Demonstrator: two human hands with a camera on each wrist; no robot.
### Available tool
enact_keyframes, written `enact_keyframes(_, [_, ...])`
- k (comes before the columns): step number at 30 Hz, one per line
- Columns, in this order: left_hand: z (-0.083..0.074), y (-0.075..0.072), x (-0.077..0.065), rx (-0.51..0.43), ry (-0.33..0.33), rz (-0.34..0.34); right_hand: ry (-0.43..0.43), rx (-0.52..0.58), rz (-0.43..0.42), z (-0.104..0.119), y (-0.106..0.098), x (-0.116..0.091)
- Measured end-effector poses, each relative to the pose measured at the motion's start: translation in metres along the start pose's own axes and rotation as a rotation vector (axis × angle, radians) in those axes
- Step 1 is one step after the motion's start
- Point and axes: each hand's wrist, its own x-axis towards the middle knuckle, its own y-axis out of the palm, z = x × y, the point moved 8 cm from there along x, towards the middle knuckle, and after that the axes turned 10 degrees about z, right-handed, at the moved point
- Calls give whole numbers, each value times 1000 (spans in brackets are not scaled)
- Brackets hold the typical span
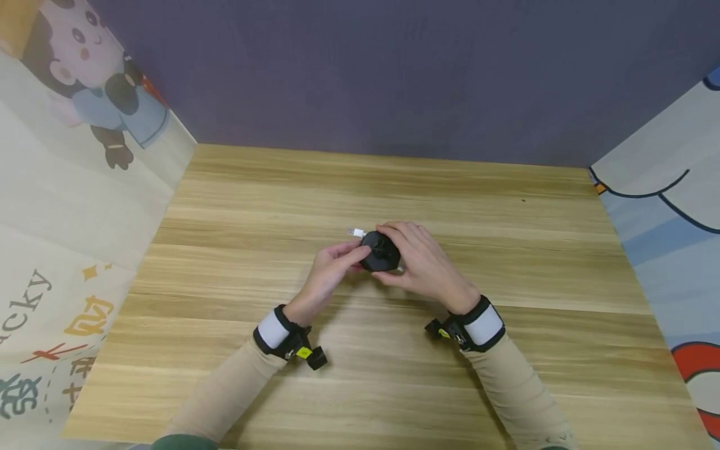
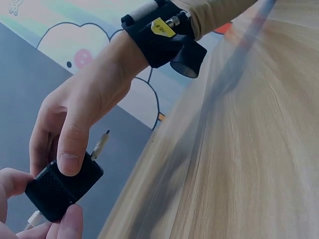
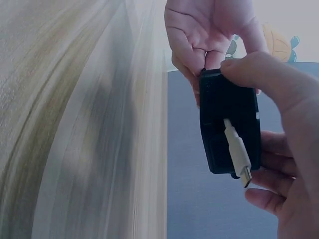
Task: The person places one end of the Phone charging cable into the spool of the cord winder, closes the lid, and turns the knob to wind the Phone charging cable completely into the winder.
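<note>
Above the middle of the table, both hands hold a small black case with rounded corners, like a retractable charging cable's housing. My left hand pinches its left side, the thumb lying on top. From the right, my right hand grips the other side between thumb and fingers. A white plug sticks out at the far left of the case. In the right wrist view, a white USB-C plug lies along the case's side. The left wrist view has light connectors at both ends; the case's underside is partly covered by fingers.
The wood-grain table spreads around the hands. A dark wall panel rises behind its far edge. Printed cartoon sheets stand at the left and right. Each wrist wears a strap with a small camera.
</note>
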Motion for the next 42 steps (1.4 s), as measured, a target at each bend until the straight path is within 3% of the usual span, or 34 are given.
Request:
enact_keyframes(23, [12,1,9,-56,16,-6,188,16,1,-20,17,0])
enact_keyframes(42, [22,3,12,84,-23,1,287,50,32,-30,34,-4])
